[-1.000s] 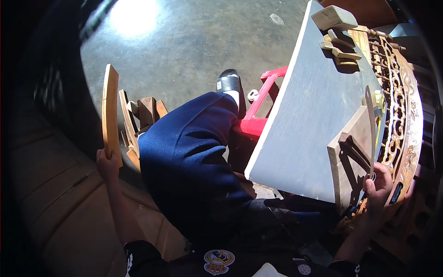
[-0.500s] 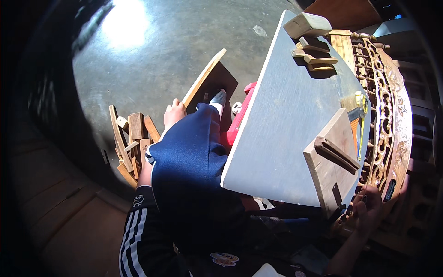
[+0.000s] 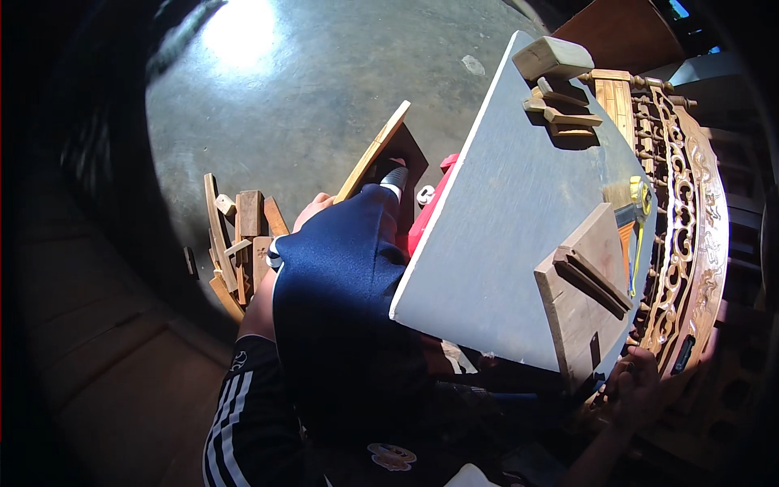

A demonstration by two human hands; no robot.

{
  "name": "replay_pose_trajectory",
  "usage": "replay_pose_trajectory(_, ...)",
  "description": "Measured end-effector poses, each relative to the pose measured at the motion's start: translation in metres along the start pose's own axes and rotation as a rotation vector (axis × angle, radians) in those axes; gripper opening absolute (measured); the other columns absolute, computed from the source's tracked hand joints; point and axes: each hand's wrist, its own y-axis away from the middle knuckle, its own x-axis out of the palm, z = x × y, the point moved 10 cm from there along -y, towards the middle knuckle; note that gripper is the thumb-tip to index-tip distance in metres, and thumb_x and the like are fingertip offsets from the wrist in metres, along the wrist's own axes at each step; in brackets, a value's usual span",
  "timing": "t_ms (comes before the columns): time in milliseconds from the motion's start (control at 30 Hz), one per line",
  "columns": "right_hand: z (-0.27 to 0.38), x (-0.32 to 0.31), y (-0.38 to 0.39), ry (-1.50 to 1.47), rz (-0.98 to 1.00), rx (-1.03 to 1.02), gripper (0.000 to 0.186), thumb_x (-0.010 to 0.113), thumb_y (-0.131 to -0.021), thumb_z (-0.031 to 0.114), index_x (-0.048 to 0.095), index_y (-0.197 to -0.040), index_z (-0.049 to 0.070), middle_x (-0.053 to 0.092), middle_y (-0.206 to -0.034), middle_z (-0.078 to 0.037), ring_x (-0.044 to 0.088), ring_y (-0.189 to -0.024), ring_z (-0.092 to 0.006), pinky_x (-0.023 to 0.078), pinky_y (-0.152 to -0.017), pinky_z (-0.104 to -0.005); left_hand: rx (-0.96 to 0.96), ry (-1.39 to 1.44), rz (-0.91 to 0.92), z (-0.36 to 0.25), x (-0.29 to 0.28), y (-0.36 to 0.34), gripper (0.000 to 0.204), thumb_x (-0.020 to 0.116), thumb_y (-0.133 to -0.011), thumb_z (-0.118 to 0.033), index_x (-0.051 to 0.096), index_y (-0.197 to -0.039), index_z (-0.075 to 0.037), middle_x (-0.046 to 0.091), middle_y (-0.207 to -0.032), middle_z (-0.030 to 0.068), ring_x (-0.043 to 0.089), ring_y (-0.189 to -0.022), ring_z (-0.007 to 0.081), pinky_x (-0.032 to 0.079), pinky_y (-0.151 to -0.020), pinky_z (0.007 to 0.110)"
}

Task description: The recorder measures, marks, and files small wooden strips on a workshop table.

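Observation:
My left hand [image 3: 312, 209] grips a flat plank [image 3: 373, 148] with a pale edge, held slanted beyond my blue-clad leg [image 3: 329, 272], near the sandalled foot; the leg hides part of that hand. My right hand [image 3: 637, 375] is low at the near right corner of a grey board [image 3: 471, 260], in shadow, fingers curled on something I cannot make out. On the board lie a brown panel [image 3: 568, 316] with a grooved strip [image 3: 592, 276], a yellow tape measure [image 3: 641, 195], an orange-handled tool [image 3: 625, 239], a wood block [image 3: 552, 57] and several smaller pieces [image 3: 572, 118].
Several offcuts [image 3: 239, 243] stand at left on the concrete floor [image 3: 284, 97]. A red plastic stool [image 3: 422, 219] is under the board. Carved, turned furniture panels [image 3: 702, 219] line the right side, with a brown sheet [image 3: 617, 32] behind.
My left hand swung the plank from upright at far left forward and rightward, tilted beside my foot. My right hand moved down, and a thin curved strip beside it is no longer visible.

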Motion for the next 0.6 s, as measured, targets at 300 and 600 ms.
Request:
replay_pose_trajectory(300, -0.007, 0.004, 0.0, 0.038, 0.029, 0.01, 0.057, 0.083, -0.085, 0.037, 0.057, -0.121, 0.002, 0.058, -0.083, -0.001, 0.055, -0.068, -0.0079, 0.043, -0.058, -0.0205, -0.036, 0.048, -0.014, 0.028, -0.018, 0.012, 0.022, 0.067, -0.087, -0.009, 0.066, -0.108, -0.001, 0.063, -0.111, 0.0113, 0.068, -0.087, 0.0321, 0.057, -0.072, 0.041)
replay_pose_trajectory(600, -0.013, 0.001, 0.003, 0.022, 0.009, 0.025, 0.056, 0.083, -0.085, 0.037, 0.057, -0.121, 0.002, 0.058, -0.085, -0.001, 0.055, -0.071, -0.0079, 0.043, -0.06, -0.0208, -0.059, 0.116, -0.013, 0.044, -0.02, 0.022, 0.023, 0.066, -0.087, -0.008, 0.066, -0.109, -0.001, 0.063, -0.112, 0.0114, 0.069, -0.087, 0.0313, 0.057, -0.072, 0.041)
